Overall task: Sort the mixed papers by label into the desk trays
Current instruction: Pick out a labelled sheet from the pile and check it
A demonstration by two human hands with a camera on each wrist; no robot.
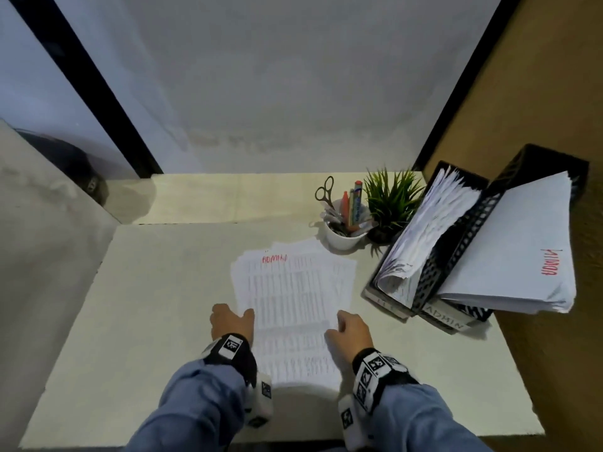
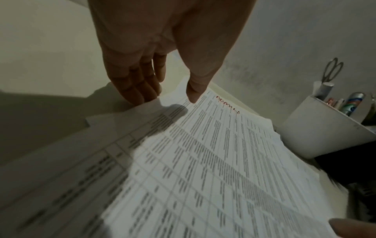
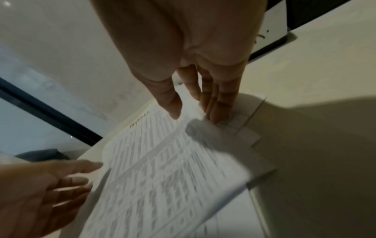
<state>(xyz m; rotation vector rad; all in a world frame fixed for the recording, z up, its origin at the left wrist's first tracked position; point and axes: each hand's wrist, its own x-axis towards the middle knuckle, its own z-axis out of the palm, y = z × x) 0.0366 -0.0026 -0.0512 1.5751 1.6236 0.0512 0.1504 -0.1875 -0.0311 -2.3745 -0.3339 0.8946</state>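
A loose pile of printed sheets lies mid-desk; its top sheet (image 1: 293, 305) carries a red ADMIN label at the far end. My left hand (image 1: 231, 316) holds that sheet's left edge, thumb above and fingers (image 2: 140, 93) tucked under the edge. My right hand (image 1: 346, 324) holds the right edge the same way, thumb over the sheet (image 3: 162, 161) and fingers (image 3: 217, 112) below it. The sheet's near end is raised off the pile. Two black mesh trays stand at the right: one with an ADMIN label (image 1: 447, 318) holding a flat stack (image 1: 522, 256), and one (image 1: 388, 301) holding rumpled papers.
A white cup (image 1: 342, 236) with scissors and pens stands just beyond the pile, next to a small green plant (image 1: 391, 203). A brown wall (image 1: 554, 93) rises behind the trays. Bare desk (image 1: 146, 305) stretches to the left.
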